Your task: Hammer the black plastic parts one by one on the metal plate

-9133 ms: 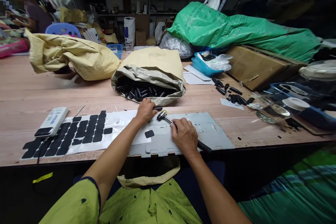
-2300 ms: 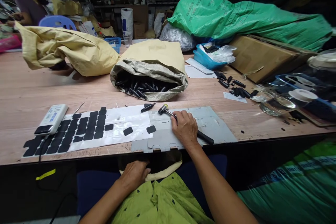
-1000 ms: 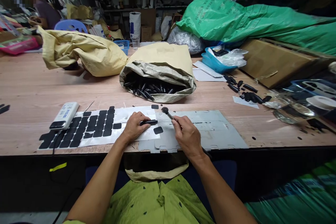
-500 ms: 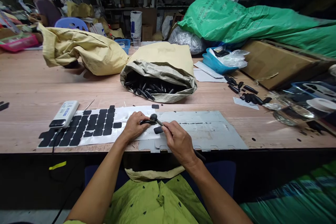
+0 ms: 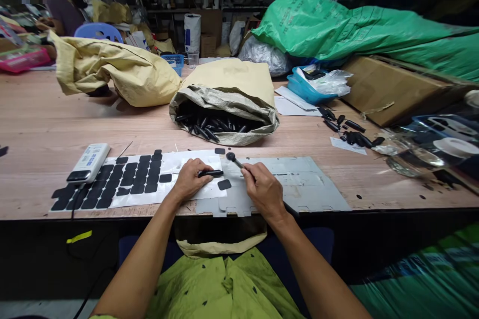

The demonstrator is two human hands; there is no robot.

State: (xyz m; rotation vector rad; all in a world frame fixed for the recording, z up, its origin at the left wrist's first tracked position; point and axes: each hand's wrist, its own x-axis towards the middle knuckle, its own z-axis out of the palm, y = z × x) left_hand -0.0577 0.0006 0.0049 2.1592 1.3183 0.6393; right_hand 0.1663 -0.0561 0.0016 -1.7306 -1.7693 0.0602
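Note:
My left hand (image 5: 191, 178) is closed on a slim, shiny black piece (image 5: 212, 173), which points right over a white sheet (image 5: 179, 162). My right hand (image 5: 264, 190) grips a tool with a round black head (image 5: 231, 156) and a metal neck; its dark handle runs back under the wrist. The head stands apart from the black piece, up and to its right. A loose black rounded patch (image 5: 224, 185) lies just below the piece. Rows of similar black patches (image 5: 140, 174) cover the left part of the sheet. Beneath my right hand is a grey board (image 5: 318, 184).
An open sack (image 5: 224, 87) with many black pieces faces me, beside a folded yellow sack (image 5: 123, 70). A white device (image 5: 89, 162) with a cable rests at left. Loose black parts (image 5: 352, 132), a blue basket (image 5: 310, 87) and a cardboard box (image 5: 396, 87) are at right. A person (image 5: 62, 10) sits far left.
My right hand has moved the tool's round head off the black piece, up and to the right. My left hand still holds the piece, which now shows more fully.

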